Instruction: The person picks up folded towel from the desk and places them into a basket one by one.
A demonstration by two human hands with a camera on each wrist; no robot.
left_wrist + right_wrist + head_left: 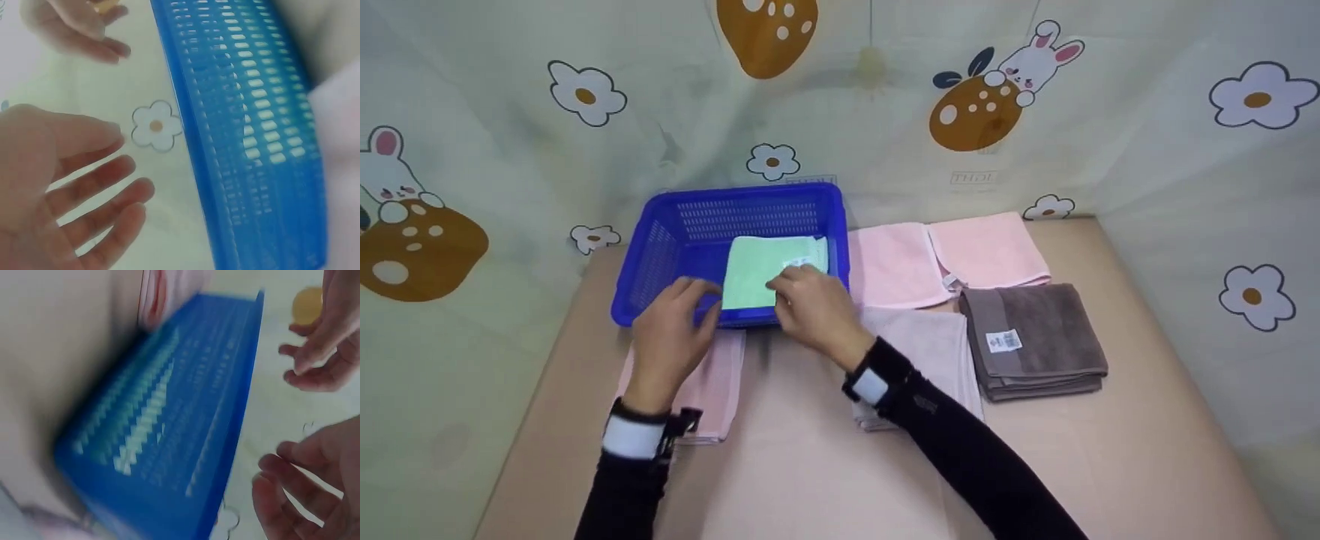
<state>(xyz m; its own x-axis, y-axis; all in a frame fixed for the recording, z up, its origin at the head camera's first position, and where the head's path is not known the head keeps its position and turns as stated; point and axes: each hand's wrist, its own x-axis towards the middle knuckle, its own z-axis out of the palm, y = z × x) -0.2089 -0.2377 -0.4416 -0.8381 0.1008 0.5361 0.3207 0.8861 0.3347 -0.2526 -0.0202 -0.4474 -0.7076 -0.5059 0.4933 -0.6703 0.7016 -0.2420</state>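
A folded green towel with a white label lies in the right part of a blue plastic basket. My left hand hovers at the basket's front rim, to the left of the towel. In the left wrist view, the fingers of that hand are spread and relaxed, holding nothing. Over the basket's front right is my right hand, covering part of the towel in the head view. Its fingers bend loosely with nothing between them in the right wrist view, where the hand is above the basket's rim.
Two pink towels lie right of the basket by the curtain. In front of them are a folded light grey towel and a thick brown towel with a label. Another pink towel lies before the basket, partly behind my left arm.
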